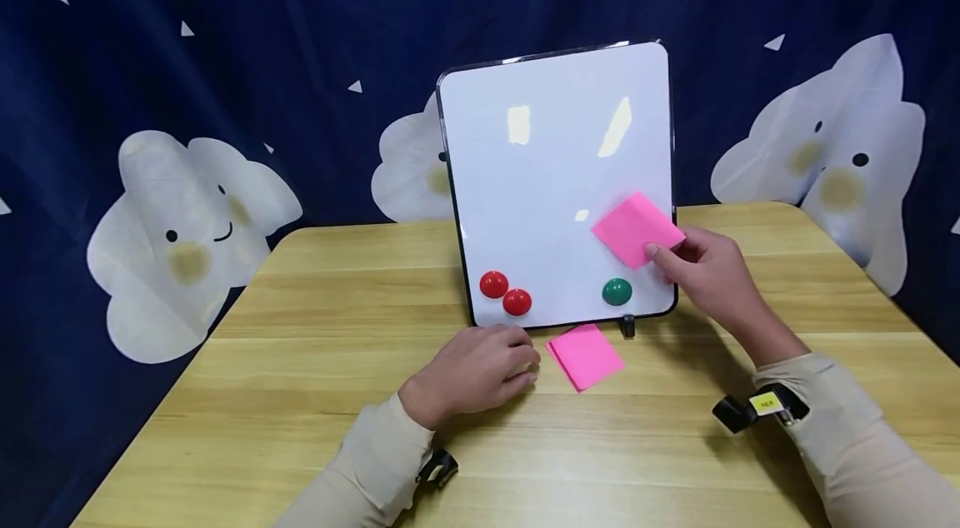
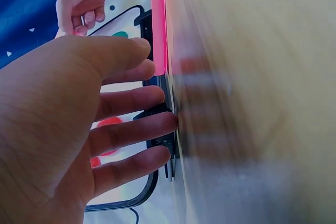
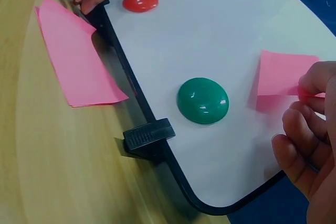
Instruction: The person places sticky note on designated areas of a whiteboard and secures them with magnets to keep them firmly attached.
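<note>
Between thumb and fingers, my right hand (image 1: 712, 274) pinches a pink sticky note (image 1: 633, 226) by one corner, in front of the lower right of a small whiteboard (image 1: 555, 178). In the right wrist view the note (image 3: 281, 72) stands close to the board's surface. A green round magnet (image 1: 617, 291) sits on the board below it. My left hand (image 1: 480, 370) is at the table by the board's lower left edge, its fingers loosely bent and holding nothing. Just right of its fingertips, a small stack of pink sticky notes (image 1: 587, 357) lies on the table.
Two red round magnets (image 1: 506, 293) cling to the board's lower left corner. Black stand feet (image 1: 627, 326) hold the board upright on the wooden table (image 1: 337, 361). Behind it hangs a dark blue curtain (image 1: 300, 28) with white clouds.
</note>
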The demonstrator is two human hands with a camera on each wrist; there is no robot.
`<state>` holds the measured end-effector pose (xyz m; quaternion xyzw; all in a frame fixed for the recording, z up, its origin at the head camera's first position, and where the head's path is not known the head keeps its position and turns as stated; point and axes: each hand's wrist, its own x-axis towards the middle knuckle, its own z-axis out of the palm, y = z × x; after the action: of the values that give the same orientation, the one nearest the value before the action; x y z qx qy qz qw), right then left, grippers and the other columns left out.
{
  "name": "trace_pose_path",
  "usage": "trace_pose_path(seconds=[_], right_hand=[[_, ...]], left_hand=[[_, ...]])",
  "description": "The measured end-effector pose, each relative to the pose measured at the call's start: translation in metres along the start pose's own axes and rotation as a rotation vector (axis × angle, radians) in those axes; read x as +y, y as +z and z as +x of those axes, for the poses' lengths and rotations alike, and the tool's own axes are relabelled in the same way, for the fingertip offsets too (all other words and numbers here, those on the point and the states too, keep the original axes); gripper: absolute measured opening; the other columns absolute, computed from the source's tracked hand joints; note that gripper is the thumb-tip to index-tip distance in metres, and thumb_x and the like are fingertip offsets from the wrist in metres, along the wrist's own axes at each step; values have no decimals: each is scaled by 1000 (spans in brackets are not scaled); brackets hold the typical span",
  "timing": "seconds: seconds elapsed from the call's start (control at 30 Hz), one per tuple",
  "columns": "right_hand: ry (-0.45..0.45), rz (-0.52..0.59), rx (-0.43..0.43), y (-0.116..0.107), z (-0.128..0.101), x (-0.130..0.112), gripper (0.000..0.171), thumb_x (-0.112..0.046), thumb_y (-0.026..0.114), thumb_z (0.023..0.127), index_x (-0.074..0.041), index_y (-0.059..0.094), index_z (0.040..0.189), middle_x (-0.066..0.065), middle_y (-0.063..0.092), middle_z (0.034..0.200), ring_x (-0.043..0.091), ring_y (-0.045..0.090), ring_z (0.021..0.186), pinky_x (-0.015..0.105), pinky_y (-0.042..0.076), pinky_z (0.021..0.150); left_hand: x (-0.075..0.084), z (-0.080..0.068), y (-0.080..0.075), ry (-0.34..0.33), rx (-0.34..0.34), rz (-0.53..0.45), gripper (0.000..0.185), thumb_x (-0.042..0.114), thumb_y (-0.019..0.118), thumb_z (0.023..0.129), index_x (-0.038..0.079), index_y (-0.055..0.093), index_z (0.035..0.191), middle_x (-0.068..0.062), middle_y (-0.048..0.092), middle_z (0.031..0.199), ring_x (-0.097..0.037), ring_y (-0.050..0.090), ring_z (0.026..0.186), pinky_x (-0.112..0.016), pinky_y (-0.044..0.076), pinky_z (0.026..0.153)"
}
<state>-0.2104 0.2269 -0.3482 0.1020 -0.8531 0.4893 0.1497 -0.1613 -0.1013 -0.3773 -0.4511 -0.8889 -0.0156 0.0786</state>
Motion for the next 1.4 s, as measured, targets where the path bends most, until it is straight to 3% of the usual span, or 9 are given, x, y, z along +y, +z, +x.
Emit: trace_pose_path(seconds=[0.33, 0.63, 0.9, 1.13, 1.4], right_hand=[[24, 1, 31, -2, 6, -4, 33, -33, 69, 96, -3, 68, 108, 13, 64, 85, 20, 58, 71, 25, 48, 59], [33, 22, 56, -4, 13, -4, 35, -33, 70, 95, -2, 68, 111, 10, 66, 83, 17, 60, 70, 24, 51, 61], [35, 30, 76, -8, 19, -7, 31, -30, 71, 95, -1, 63, 102, 7, 67, 79, 15, 60, 69, 22, 48, 58], [9, 106, 81, -5, 24, -11, 28, -25, 71, 95, 0, 61, 100, 7, 67, 80, 18, 61, 68, 23, 52, 62], [-5, 104, 101, -6, 30, -13, 27, -25, 71, 95, 0, 61, 96, 7, 66, 78, 19, 61, 67, 24, 52, 61]], left_hand=[[-1, 2, 2, 9, 5, -6, 14, 33, 63, 98, 24, 74, 99, 5, 67, 106, -9, 62, 97, -25, 52, 81], [0, 3, 1, 5, -1, -13, 13, 32, 63, 98, 24, 73, 97, 5, 67, 106, -10, 62, 98, -26, 53, 81], [-1, 1, 1, 14, 12, -8, 14, 32, 63, 98, 23, 74, 98, 5, 67, 105, -9, 62, 97, -25, 53, 79], [-1, -3, 5, 1, 13, -28, 13, 32, 63, 98, 24, 73, 96, 6, 67, 106, -10, 61, 99, -25, 52, 77], [-4, -3, 6, 29, 58, -28, 11, 31, 65, 97, 23, 73, 94, 6, 67, 105, -10, 61, 97, -25, 52, 77]])
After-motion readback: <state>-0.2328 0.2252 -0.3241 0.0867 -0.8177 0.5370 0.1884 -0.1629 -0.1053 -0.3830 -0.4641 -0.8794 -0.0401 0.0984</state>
